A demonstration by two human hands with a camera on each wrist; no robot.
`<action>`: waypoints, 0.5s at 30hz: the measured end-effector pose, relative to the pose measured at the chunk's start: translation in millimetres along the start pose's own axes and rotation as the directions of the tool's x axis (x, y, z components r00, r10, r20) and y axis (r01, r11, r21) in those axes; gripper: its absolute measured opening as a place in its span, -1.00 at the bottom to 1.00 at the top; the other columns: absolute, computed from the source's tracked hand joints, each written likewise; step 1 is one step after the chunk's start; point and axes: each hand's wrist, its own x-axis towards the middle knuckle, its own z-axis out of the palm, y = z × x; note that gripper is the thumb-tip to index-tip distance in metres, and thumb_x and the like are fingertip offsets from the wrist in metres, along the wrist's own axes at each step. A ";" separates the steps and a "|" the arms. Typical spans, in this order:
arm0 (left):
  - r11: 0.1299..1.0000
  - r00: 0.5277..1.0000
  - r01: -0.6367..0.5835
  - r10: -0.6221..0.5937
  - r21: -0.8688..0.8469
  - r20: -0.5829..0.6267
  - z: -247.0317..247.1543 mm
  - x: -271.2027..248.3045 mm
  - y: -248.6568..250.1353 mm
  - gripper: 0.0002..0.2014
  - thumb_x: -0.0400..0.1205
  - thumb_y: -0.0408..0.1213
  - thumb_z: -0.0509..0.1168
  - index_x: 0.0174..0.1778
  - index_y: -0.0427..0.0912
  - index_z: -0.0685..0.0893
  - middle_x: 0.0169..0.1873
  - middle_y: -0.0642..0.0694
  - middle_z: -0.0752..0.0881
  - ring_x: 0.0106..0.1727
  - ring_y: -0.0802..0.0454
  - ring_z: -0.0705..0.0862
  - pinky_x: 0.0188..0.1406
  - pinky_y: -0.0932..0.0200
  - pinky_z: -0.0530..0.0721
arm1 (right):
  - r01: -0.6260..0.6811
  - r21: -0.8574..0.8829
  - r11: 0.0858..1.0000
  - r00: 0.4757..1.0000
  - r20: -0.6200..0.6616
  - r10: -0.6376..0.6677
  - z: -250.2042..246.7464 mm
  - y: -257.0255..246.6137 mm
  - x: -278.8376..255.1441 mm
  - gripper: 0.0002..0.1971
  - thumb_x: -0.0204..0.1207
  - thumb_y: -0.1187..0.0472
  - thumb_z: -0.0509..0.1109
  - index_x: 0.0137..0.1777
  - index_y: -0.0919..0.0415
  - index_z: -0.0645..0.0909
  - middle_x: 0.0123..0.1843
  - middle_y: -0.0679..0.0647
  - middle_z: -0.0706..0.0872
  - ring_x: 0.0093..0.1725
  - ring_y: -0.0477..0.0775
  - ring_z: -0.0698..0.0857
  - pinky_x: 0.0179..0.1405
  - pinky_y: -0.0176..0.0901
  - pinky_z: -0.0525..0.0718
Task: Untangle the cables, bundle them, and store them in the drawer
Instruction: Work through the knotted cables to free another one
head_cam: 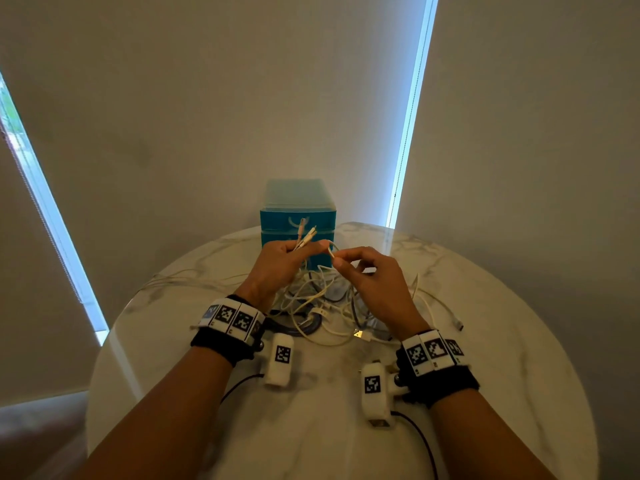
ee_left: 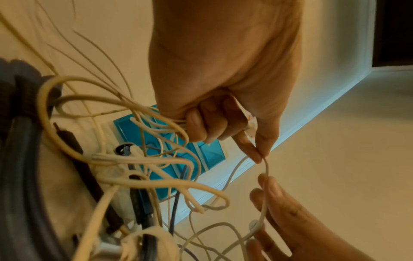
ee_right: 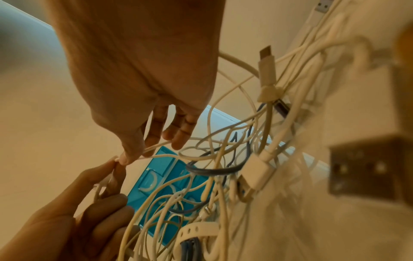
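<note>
A tangle of white and dark cables (head_cam: 320,306) lies in the middle of the round marble table (head_cam: 311,427). My left hand (head_cam: 313,249) is raised above it and grips a bunch of white cable ends (head_cam: 304,235), whose plugs stick up past the fingers. Its thumb and forefinger also pinch a thin white cable (ee_left: 267,169). My right hand (head_cam: 337,259) pinches the same thin cable (ee_right: 156,147) just beside the left fingertips. The blue drawer unit (head_cam: 298,207) stands behind the hands with its drawers closed.
A dark thick cable (head_cam: 308,329) and a USB plug (head_cam: 360,336) lie at the near side of the tangle. A loose white lead (head_cam: 446,311) trails to the right. Thin strands (head_cam: 194,273) run to the left. A wall stands close behind the drawers.
</note>
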 end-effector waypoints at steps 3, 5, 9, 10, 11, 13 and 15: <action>0.977 0.997 0.030 -0.043 -0.209 -0.057 -5.7 8.2 -3.7 -0.74 0.64 0.06 0.57 -0.11 -0.09 0.95 -0.56 0.10 0.40 -0.50 0.12 0.26 -0.55 0.25 0.27 | -0.055 -0.052 0.997 0.998 -0.032 0.053 -5.9 5.0 1.5 -0.85 0.57 0.03 0.69 0.10 -0.10 0.86 0.11 -0.18 0.88 0.15 -0.07 0.76 0.14 -0.02 0.80; 0.949 0.996 0.015 -0.041 -0.314 -0.075 -10.9 13.3 -6.0 -0.68 0.66 0.05 0.55 0.05 -0.17 0.94 -0.52 0.06 0.32 -0.48 0.11 0.19 -0.57 0.25 0.23 | -0.131 -0.109 0.985 0.991 -0.052 0.126 -9.9 13.8 1.8 -0.87 0.56 0.06 0.70 0.06 -0.07 0.87 0.05 -0.13 0.88 0.11 -0.06 0.78 0.17 0.09 0.83; 0.928 0.994 0.025 -0.062 -0.373 -0.086 -10.4 15.3 -8.1 -0.62 0.69 0.02 0.52 0.19 -0.25 0.90 -0.52 0.08 0.27 -0.48 0.13 0.16 -0.59 0.25 0.17 | -0.226 -0.117 0.967 0.970 -0.113 0.213 -10.8 22.9 0.9 -0.88 0.53 -0.09 0.70 -0.07 -0.10 0.89 -0.07 -0.09 0.89 -0.10 -0.05 0.85 0.15 0.22 0.87; 0.925 0.993 0.028 -0.068 -0.379 -0.093 -9.1 15.0 -8.0 -0.61 0.69 0.02 0.52 0.21 -0.26 0.89 -0.53 0.08 0.27 -0.49 0.13 0.16 -0.59 0.25 0.16 | -0.215 -0.117 0.970 0.969 -0.147 0.197 -10.6 23.3 1.9 -0.87 0.53 -0.12 0.69 -0.08 -0.12 0.90 -0.07 -0.09 0.89 -0.10 -0.03 0.85 0.14 0.22 0.88; 0.922 0.992 0.030 -0.074 -0.385 -0.099 -8.3 14.5 -7.3 -0.61 0.70 0.01 0.51 0.23 -0.25 0.89 -0.53 0.09 0.27 -0.49 0.13 0.16 -0.60 0.26 0.16 | -0.196 -0.108 0.975 0.967 -0.187 0.174 -10.7 21.3 2.7 -0.88 0.54 -0.12 0.68 -0.07 -0.13 0.90 -0.08 -0.10 0.89 -0.10 -0.04 0.86 0.14 0.20 0.88; 0.925 0.992 0.031 -0.076 -0.379 -0.103 -7.9 14.3 -6.5 -0.62 0.72 0.00 0.49 0.29 -0.22 0.88 -0.54 0.11 0.28 -0.48 0.13 0.16 -0.62 0.28 0.16 | -0.151 -0.060 0.987 0.953 -0.275 0.129 -13.3 16.6 2.7 -0.91 0.58 -0.05 0.67 0.00 -0.10 0.91 -0.13 -0.15 0.91 -0.09 -0.13 0.87 0.16 0.12 0.89; 0.948 0.994 0.026 -0.058 -0.316 -0.093 -7.1 12.6 -4.3 -0.56 0.71 0.05 0.49 0.33 -0.22 0.86 -0.54 0.12 0.32 -0.49 0.14 0.21 -0.57 0.27 0.21 | -0.116 0.018 0.993 0.931 -0.347 0.115 -17.5 12.0 1.5 -0.89 0.59 -0.04 0.67 0.06 -0.11 0.91 -0.13 -0.16 0.93 -0.06 -0.14 0.89 0.17 0.08 0.91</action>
